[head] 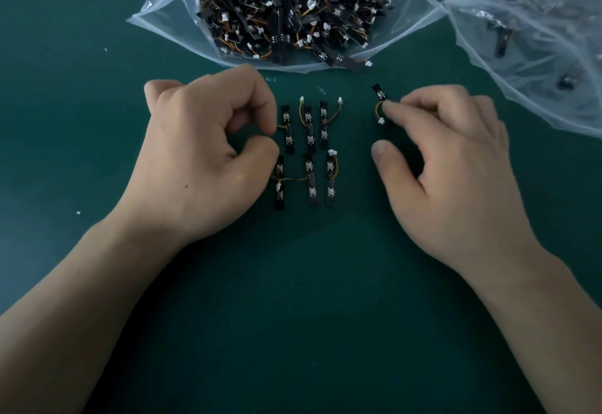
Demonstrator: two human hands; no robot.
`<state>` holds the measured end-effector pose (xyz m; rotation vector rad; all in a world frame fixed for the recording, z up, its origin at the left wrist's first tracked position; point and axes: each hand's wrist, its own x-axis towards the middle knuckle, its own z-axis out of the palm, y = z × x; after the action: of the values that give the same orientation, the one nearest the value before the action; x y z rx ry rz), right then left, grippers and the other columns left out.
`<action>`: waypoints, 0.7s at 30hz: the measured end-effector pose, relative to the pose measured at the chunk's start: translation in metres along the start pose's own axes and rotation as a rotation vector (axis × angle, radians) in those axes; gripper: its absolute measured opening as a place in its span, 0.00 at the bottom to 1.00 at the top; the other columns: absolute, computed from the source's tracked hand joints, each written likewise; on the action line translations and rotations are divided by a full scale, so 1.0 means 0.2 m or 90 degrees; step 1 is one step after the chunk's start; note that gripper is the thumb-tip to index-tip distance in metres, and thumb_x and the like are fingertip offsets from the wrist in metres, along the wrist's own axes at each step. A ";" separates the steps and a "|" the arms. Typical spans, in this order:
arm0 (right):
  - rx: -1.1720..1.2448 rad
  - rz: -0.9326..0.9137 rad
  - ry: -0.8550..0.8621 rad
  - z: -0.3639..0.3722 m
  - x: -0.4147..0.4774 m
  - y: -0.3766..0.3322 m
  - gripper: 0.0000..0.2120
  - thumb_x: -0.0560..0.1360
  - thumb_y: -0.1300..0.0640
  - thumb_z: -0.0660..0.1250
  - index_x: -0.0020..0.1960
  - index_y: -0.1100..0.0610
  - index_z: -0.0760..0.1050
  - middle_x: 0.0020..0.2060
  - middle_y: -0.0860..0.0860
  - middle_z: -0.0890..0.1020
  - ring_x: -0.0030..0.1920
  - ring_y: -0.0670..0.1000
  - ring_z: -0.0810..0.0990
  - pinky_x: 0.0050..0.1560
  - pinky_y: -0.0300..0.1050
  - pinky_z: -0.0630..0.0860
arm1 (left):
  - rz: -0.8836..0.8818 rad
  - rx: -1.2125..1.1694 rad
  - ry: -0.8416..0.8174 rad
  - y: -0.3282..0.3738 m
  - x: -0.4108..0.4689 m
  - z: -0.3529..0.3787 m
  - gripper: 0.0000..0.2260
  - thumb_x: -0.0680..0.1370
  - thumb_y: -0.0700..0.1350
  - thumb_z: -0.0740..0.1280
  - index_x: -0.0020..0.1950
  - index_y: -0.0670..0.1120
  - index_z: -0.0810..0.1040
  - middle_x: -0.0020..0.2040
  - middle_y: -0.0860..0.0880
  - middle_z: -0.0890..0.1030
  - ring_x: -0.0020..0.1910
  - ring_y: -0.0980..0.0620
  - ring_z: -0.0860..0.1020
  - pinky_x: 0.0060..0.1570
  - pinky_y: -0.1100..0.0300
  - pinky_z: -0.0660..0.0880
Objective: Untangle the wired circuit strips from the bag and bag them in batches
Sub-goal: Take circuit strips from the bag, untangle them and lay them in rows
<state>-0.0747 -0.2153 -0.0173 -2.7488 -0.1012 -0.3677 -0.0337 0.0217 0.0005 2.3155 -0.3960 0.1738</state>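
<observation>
Strips laid out: six strips (309,127) on the green surface (309,283), in two rows of three between the hands
Loose strip: one single strip (378,92), tilted, right of the rows
Bags: two; big bag (169,6) open, heaped with tangled strips; second bag (537,71) at right, a few dark pieces inside
Left hand: left hand (202,153) fingers curled close beside the left column; cannot tell whether they pinch a wire
Right hand: right hand (456,159) fingers loosely spread, forefinger tip on the single strip, thumb apart

Six strips (308,128) in two rows of three on table (293,283), lone strip (379,93) to right, full bag (163,21) behind, second bag (537,55) far right.
</observation>
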 end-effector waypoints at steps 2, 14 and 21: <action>0.009 -0.009 0.001 0.01 0.00 -0.01 0.20 0.81 0.47 0.64 0.68 0.56 0.81 0.62 0.50 0.77 0.61 0.56 0.72 0.63 0.49 0.64 | -0.025 -0.027 0.006 -0.01 0.01 0.00 0.06 0.68 0.37 0.64 0.39 0.48 0.74 0.32 0.48 0.69 0.30 0.50 0.64 0.42 0.65 0.64; 0.024 -0.032 0.020 0.01 0.00 -0.01 0.13 0.82 0.55 0.66 0.63 0.53 0.83 0.54 0.48 0.79 0.57 0.55 0.75 0.59 0.45 0.61 | -0.041 -0.015 -0.007 -0.02 0.01 0.01 0.04 0.69 0.38 0.63 0.39 0.47 0.73 0.33 0.47 0.71 0.29 0.52 0.66 0.46 0.58 0.64; 0.037 0.075 0.009 -0.03 0.07 0.06 0.27 0.75 0.37 0.67 0.69 0.50 0.78 0.54 0.49 0.77 0.59 0.55 0.75 0.65 0.52 0.67 | -0.029 -0.017 -0.013 -0.02 0.00 0.01 0.05 0.69 0.38 0.63 0.39 0.47 0.74 0.32 0.47 0.71 0.29 0.52 0.66 0.46 0.57 0.64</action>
<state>-0.0612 -0.2282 -0.0118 -2.6789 0.0519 -0.3471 -0.0324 0.0221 -0.0035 2.2995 -0.3530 0.1211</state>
